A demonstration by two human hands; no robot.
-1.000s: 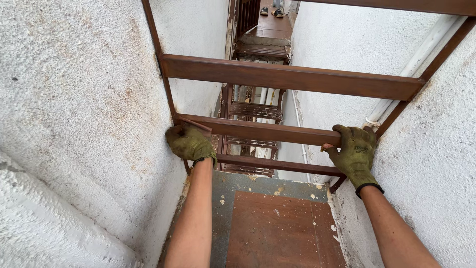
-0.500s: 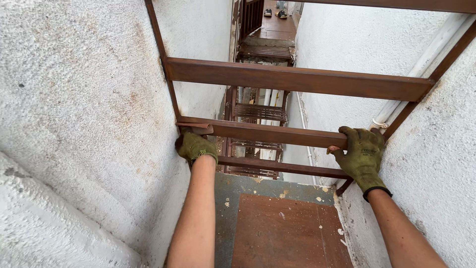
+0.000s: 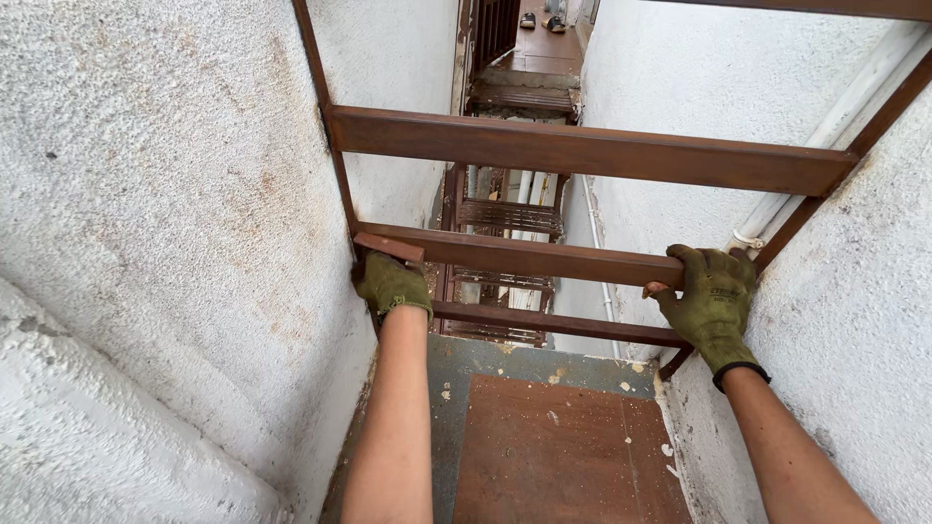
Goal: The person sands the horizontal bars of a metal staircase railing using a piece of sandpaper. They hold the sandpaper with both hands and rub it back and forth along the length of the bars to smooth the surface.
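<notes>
Scene: narrow shaft between two rough white plastered walls, seen from above, rusty brown steel frame spanning it.
Landmark: middle bar [image 3: 544, 260], flat rusty steel rung running wall to wall, sloping slightly down to the right.
Left hand [image 3: 390, 283]: green work glove, bare forearm; sits at the left end of the middle bar, just under it, tight against the left wall [image 3: 165, 243]. Grip: fingers curled closed around the bar end from below.
Right hand [image 3: 711, 299]: green work glove with black cuff; at the right end of the middle bar, next to the right wall [image 3: 854, 320]. Grip: closed on the bar, fingers wrapped over its top edge, thumb under.
Loose piece [image 3: 388, 246]: short reddish flat strip lying on the left end of the middle bar, just above the left hand.
Upper bar [image 3: 582, 150]: wider rusty rung, above the middle bar, untouched.
Lower bar [image 3: 553, 324]: thinner rung just below the middle bar, between the two forearms.
Landing [image 3: 563, 446]: rusty plate with grey border, below the middle bar.
Pipe [image 3: 835, 126]: white, along the right wall, above the right hand.
Depth: more rusty stair frames visible far below, beyond the middle bar.
</notes>
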